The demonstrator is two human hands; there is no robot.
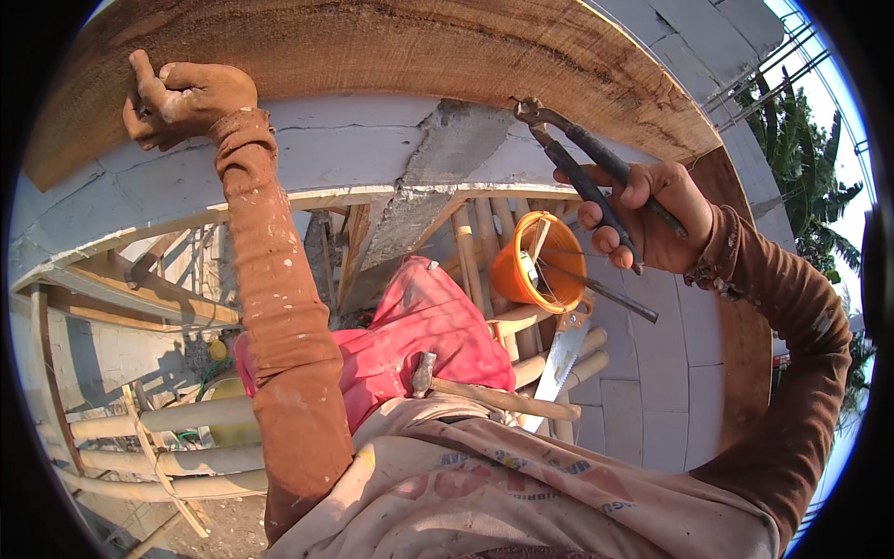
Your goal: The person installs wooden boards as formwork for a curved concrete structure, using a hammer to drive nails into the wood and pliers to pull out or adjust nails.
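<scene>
Wooden plank (372, 56): left hand (182, 98) fisted against lower edge; right hand (652, 214) clamped round pincers (587, 168).

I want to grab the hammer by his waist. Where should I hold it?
Take the hammer by its long wooden handle, reaching from the person's right side. The handle's end sticks out free toward the saw, while the metal head sits tucked against the red cloth.

A wooden board (372, 56) runs overhead against a grey block wall (354, 154), closing off the space above. Below, bamboo poles (168, 415), an orange bucket (540, 265) and a saw (562, 359) crowd the gap; open air lies far right.
</scene>
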